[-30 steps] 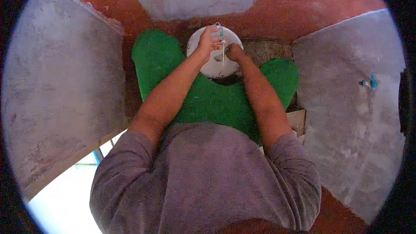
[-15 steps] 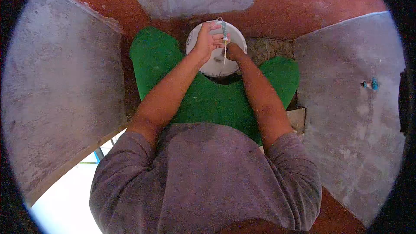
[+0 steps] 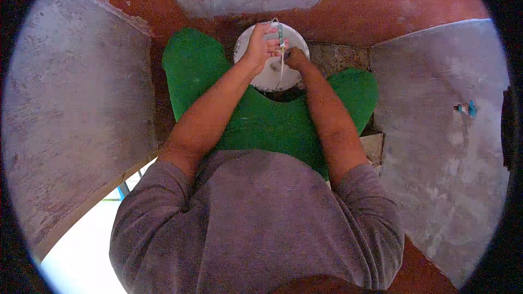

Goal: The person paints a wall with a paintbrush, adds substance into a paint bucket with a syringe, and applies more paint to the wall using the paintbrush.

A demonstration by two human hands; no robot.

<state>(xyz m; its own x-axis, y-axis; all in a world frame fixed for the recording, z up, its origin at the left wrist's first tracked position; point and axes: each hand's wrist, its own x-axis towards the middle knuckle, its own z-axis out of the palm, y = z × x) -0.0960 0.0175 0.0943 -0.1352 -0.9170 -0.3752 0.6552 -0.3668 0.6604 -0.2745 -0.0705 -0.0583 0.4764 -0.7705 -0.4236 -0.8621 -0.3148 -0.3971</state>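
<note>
A round white bucket (image 3: 239, 54) stands between my knees. Across its mouth runs a thin pale bar with a greenish section (image 3: 281, 35), which looks like its wire handle. My left hand (image 3: 261, 49) is over the bucket's left side, with fingers apart and their tips passing behind the bar; I see nothing held in it. At the right of the bar, my right hand (image 3: 296, 59) is inside the rim with its fingers curled. Whatever they hold is hidden. A small greyish patch (image 3: 275, 66) shows just left of the right hand, too blurred to name.
Grey plastered walls rise at the left (image 3: 81, 92) and right (image 3: 430, 109), with a red and grey wall (image 3: 376, 0) ahead. A small blue tap (image 3: 470, 108) sticks out on the right. A light block (image 3: 372, 148) is beside my right thigh.
Both hands stay at the bucket with only slight movement. The greyish patch beside my right hand has shifted a little. The whole view has moved slightly.
</note>
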